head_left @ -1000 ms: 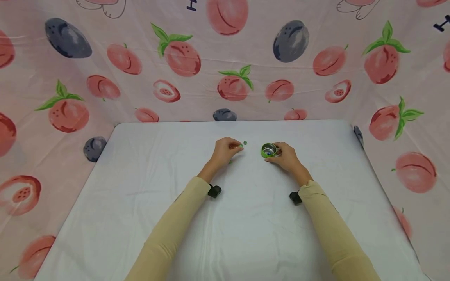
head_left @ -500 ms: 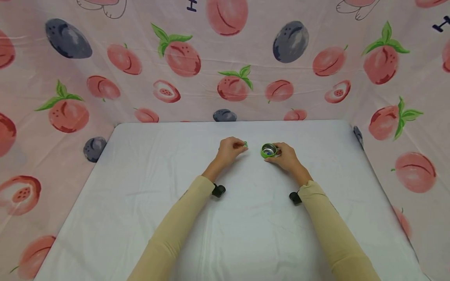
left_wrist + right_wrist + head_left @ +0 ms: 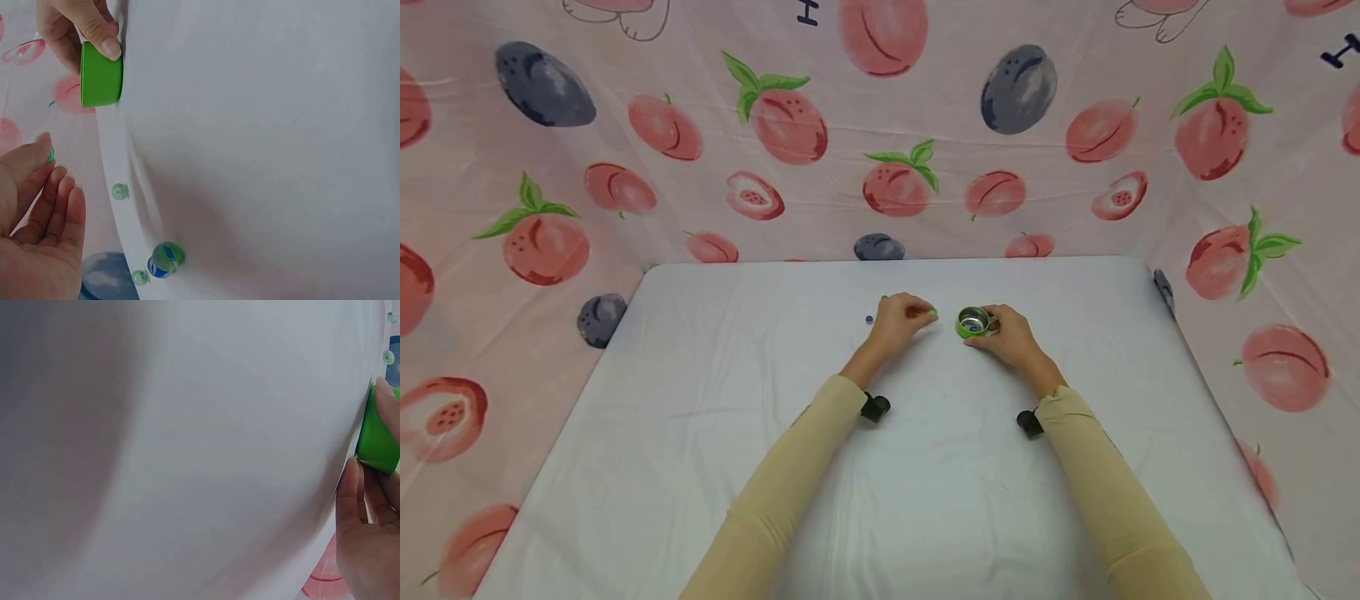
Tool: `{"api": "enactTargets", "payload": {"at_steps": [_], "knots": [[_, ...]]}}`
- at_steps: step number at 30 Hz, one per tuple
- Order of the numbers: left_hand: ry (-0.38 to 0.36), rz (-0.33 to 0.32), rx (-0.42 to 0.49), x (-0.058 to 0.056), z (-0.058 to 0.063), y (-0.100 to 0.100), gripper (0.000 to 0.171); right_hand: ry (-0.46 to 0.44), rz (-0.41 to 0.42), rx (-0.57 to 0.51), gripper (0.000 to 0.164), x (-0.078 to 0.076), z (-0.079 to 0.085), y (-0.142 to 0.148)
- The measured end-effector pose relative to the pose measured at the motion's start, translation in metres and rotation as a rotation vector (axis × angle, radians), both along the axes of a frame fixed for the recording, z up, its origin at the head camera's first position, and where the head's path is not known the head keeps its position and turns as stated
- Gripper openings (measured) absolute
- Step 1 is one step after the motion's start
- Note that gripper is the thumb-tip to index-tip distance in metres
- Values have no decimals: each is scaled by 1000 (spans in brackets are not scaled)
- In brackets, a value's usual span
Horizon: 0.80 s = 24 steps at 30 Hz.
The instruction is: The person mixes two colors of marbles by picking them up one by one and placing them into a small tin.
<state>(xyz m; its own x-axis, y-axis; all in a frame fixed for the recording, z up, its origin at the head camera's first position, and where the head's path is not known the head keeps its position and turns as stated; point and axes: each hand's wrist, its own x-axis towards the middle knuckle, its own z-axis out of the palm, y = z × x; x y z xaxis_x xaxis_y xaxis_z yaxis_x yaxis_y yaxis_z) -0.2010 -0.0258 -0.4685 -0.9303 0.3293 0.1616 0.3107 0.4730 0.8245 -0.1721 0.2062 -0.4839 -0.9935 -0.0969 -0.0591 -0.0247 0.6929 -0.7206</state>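
My left hand [image 3: 901, 323] pinches a small green marble [image 3: 51, 154] between thumb and forefinger, a short way left of the cup. The other fingers are loosely bent in the left wrist view. My right hand [image 3: 1011, 333] grips a small green cup [image 3: 970, 332] with a shiny metal inside, which stands upright on the table. Something blue, apparently a marble, lies in the cup. On the cloth near my left hand are a pale green marble [image 3: 120, 191], a larger blue-green marble [image 3: 169, 256], a blue marble [image 3: 156, 269] partly behind it, and another pale green one [image 3: 139, 277].
A white cloth [image 3: 955, 483] covers the table. Pink fruit-print fabric [image 3: 947, 108] hangs behind it and along both sides. The table's far edge runs not far beyond my hands.
My left hand has moved right, closer to the cup, with the green marble pinched. A blue marble has come into view left of that hand. My right hand and the cup stay put.
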Motion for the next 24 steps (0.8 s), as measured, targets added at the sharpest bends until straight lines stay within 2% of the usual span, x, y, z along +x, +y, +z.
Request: {"api": "enactTargets", "payload": {"at_steps": [11, 24], "knots": [[10, -9, 7, 0, -2, 10, 18, 8, 2, -9, 66, 0, 0, 0], [-22, -12, 24, -1, -4, 20, 18, 16, -6, -14, 65, 2, -1, 0]]}}
